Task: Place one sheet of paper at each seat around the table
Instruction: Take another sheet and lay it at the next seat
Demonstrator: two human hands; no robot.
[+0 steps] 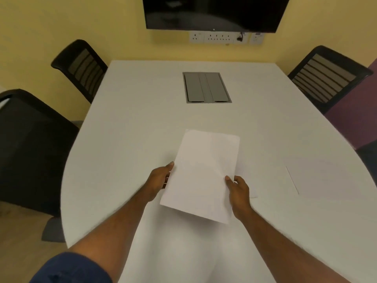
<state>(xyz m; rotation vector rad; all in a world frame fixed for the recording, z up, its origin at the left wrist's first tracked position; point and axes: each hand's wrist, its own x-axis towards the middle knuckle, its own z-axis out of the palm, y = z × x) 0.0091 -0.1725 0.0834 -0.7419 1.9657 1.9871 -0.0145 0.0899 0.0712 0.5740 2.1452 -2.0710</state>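
I hold white paper [202, 176] above the near middle of the white table [142, 119], tilted slightly to the right. My left hand [160, 179] grips its left edge, and my right hand [238, 190] pinches its lower right edge. Whether it is one sheet or a thin stack I cannot tell. A separate white sheet [330, 180] lies flat on the table at the right, near the table's edge. Another pale sheet edge [247, 186] peeks out just beyond my right hand.
Two black mesh chairs stand on the left, one far [81, 68] and one near [30, 152]. A third black chair [326, 78] is at the far right. A grey cable hatch [206, 87] sits in the table's middle. A dark screen [214, 13] hangs on the yellow wall.
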